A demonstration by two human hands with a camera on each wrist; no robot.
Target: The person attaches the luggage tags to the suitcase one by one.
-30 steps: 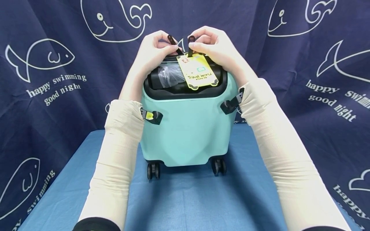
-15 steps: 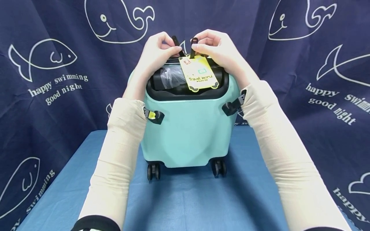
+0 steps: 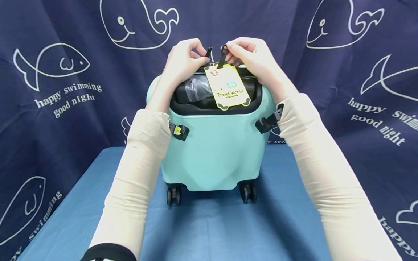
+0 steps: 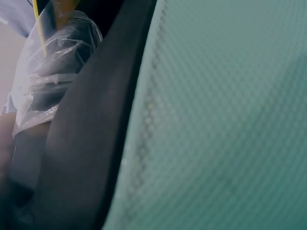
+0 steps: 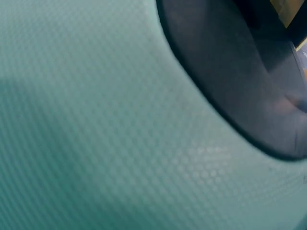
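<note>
A mint-green suitcase (image 3: 212, 156) stands upright on its wheels in the head view. From its top hangs a yellow luggage tag (image 3: 228, 85) lettered "Travel World", over a black handle partly wrapped in clear plastic (image 3: 197, 88). My left hand (image 3: 187, 61) pinches one end of the tag's black strap (image 3: 222, 58), which leans to the right. With thumb and fingers, my right hand (image 3: 256, 59) pinches the strap's other end, near its loop. The wrist views show mostly the suitcase's textured shell (image 4: 216, 120) and the black recess (image 5: 225, 62); the fingers' hold is out of sight there.
A blue cloth covers the table (image 3: 209, 232) under the suitcase. Behind and at both sides hangs a dark blue curtain (image 3: 75, 127) with white whale and fish drawings. Black wheels (image 3: 173, 195) carry the suitcase's near side.
The left strap end has come down and tipped to the right, closer to the other end. My right fingers have shifted at the loop end, which now leans right. The tag has swung slightly.
</note>
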